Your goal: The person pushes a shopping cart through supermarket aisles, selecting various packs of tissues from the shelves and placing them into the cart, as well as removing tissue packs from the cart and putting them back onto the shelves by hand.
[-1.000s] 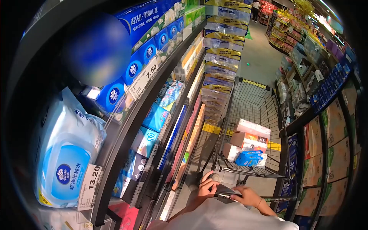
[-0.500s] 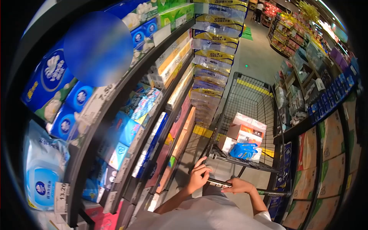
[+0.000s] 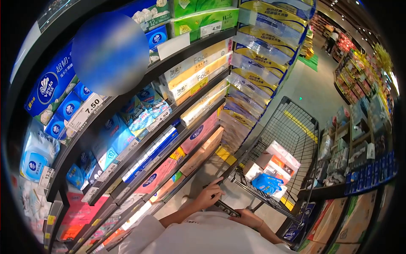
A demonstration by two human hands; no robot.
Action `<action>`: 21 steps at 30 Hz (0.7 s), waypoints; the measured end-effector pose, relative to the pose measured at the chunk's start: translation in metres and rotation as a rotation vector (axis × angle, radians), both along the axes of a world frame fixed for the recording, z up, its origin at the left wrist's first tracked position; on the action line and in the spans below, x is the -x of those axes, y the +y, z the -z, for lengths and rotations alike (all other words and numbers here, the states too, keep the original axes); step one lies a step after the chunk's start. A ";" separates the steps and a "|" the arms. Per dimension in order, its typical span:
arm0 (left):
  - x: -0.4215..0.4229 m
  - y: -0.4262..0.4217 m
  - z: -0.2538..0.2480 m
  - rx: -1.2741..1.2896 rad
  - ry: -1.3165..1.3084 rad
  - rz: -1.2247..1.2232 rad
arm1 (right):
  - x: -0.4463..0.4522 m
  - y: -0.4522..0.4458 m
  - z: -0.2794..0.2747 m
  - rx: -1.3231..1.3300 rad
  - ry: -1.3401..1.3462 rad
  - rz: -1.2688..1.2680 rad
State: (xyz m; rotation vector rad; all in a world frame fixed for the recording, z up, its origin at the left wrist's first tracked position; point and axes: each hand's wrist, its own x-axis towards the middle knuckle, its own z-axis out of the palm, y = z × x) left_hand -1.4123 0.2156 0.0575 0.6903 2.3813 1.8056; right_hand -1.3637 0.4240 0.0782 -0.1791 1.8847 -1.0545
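Note:
A wire shopping cart (image 3: 315,122) stands ahead of me, with its dark handle (image 3: 227,208) running across in front of my body. My left hand (image 3: 210,195) is closed loosely over the left part of this handle, its index finger straighter than the others. Farther right, my right hand (image 3: 249,219) wraps around the same bar. Inside the cart lie a blue soft pack (image 3: 267,183), an orange and white box (image 3: 279,168) and a pale pink pack (image 3: 284,153). The right end of the handle is hard to make out.
On the left, a shelf (image 3: 139,80) holds tissue packs and price tags. Stacked clear-wrapped packs (image 3: 262,55) fill the shelf end. To the right are a goods display (image 3: 347,135) and large tissue packs (image 3: 338,216). A person (image 3: 332,41) stands far down the aisle floor (image 3: 302,82).
My view has turned left, so the cart and aisle sit farther right and lower in the picture. Both hands stay on the handle, and the cart's contents look the same.

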 end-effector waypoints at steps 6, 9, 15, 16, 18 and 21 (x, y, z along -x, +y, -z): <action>0.012 -0.016 -0.026 -0.089 -0.127 0.002 | 0.015 0.034 0.025 0.225 0.245 -0.345; 0.057 -0.067 -0.078 -0.064 0.117 -0.461 | 0.110 0.022 -0.089 0.204 0.579 -0.226; 0.165 -0.091 -0.176 0.198 0.742 -0.976 | 0.357 -0.058 -0.141 0.467 1.331 0.252; 0.180 -0.095 -0.181 0.300 0.783 -1.097 | 0.397 -0.072 -0.142 0.398 1.473 0.327; 0.206 -0.110 -0.179 0.399 0.455 -1.072 | 0.463 -0.094 -0.138 0.280 1.656 0.534; 0.243 -0.129 -0.158 0.306 0.334 -0.933 | 0.514 -0.119 -0.135 0.685 1.116 0.637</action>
